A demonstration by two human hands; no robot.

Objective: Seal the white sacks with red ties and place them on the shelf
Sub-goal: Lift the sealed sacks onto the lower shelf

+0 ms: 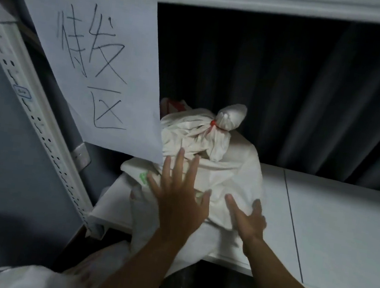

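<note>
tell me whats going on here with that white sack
A person has both hands on a white sack sitting on the shelf. The left hand presses flat on its front, fingers spread; the right hand presses its lower right side. A red tie binds the neck. Part of the sack overhangs the shelf's front edge.

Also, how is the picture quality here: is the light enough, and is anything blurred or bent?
Head view: dim light, the curtain almost black; the white sack, its red tie and the shelf read clearly; the bottom-left corner is blurred; the wide lens tilts the shelf upright.
</note>
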